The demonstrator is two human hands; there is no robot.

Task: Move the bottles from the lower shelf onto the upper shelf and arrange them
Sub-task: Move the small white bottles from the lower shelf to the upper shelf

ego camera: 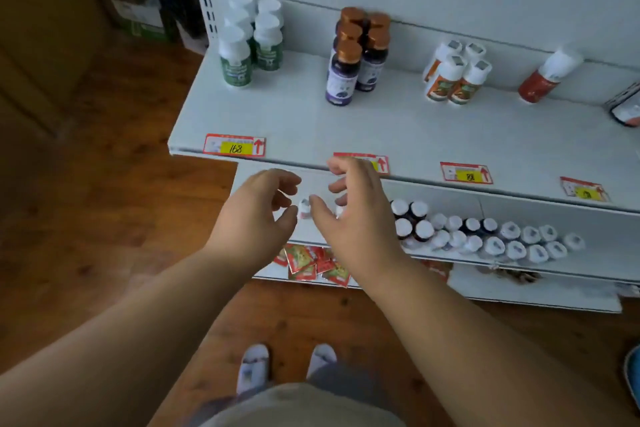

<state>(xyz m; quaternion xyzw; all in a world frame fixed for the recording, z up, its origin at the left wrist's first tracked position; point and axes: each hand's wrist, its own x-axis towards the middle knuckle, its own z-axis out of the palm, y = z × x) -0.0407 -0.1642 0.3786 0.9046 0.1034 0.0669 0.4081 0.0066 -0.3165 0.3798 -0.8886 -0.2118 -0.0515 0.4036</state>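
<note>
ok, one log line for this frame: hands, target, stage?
left hand: open, empty | right hand: open, empty | target: small white-capped bottle on lower shelf, between hands | stage: reaching, no grip

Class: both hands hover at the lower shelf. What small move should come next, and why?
Probably lower the left hand and right hand to grip the small bottles between them: both hands are open and empty, and the upper shelf has free space.

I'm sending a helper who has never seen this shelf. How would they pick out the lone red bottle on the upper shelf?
Start at the upper shelf, the white board with bottles in small groups. Go right, past the green bottles, the purple bottles and the orange-labelled bottles. The red bottle stands alone there, red-bodied with a white cap, where the others stand in clusters.
</note>
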